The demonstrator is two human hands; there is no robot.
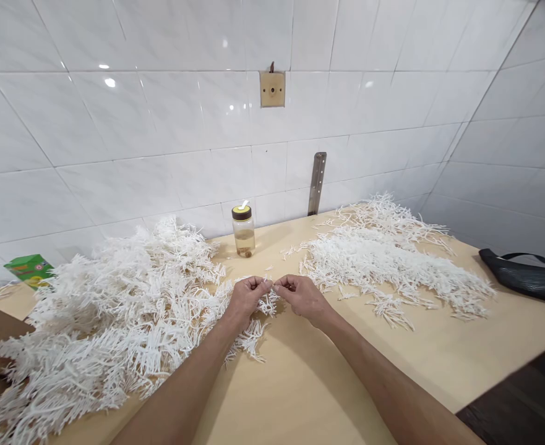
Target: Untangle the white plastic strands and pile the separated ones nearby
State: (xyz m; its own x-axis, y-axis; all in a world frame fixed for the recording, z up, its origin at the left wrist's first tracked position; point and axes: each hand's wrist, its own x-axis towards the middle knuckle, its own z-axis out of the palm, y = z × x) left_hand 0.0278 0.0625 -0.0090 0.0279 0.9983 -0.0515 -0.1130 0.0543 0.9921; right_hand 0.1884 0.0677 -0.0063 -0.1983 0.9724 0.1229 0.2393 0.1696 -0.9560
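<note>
My left hand (248,298) is closed in a pinch on a thin white branched strand (267,303), whose ends hang below the fingertips. Fingertip to fingertip with it, my right hand (302,298) also pinches, at a small white end of the strand between the two hands. A large heap of white branched strands (128,309) spreads to the left and reaches under my left wrist. To the right of my hands lies a second, lower pile of similar white strands (383,259). The fingers partly hide the held strand.
A clear jar (244,238) with a dark and yellow lid holds liquid behind my hands. A metal strip (317,184) leans against the tiled wall. A green box (30,269) stands far left, a black bag (525,276) far right. The tan table (291,383) ends at lower right.
</note>
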